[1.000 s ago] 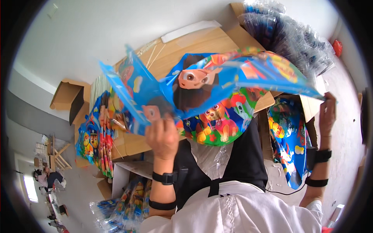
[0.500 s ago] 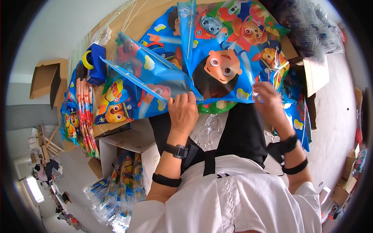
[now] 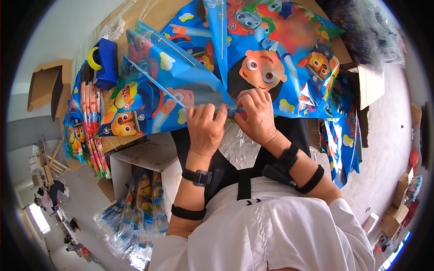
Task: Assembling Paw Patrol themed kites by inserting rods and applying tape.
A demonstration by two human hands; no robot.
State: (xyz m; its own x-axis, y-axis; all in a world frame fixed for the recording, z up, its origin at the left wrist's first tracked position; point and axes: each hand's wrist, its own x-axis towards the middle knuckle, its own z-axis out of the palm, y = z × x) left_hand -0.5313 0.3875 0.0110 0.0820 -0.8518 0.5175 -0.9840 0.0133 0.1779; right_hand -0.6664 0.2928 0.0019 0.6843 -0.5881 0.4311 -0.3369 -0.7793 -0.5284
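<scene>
A blue plastic kite (image 3: pixel 176 67) printed with cartoon figures and white clouds lies spread over my lap and the cardboard in front. Thin pale rods run along its folded edges. My left hand (image 3: pixel 205 128) pinches the kite's near edge at the end of one rod. Close beside it, on the right, my right hand (image 3: pixel 257 115) has its fingers bent and pressed together on the same edge, below a large printed face. Whatever small part sits under the fingertips is hidden.
A blue tape dispenser (image 3: pixel 106 63) with yellow tape stands at the left, beside a stack of folded kites (image 3: pixel 90 126). An open carton (image 3: pixel 147 158) and bagged kites (image 3: pixel 135 203) are by my left leg. Clear plastic bags (image 3: pixel 370 36) pile up at the far right.
My right hand has moved left from the kite's right side and now grips the near edge beside my left hand. My left hand keeps its hold. The view has shifted slightly.
</scene>
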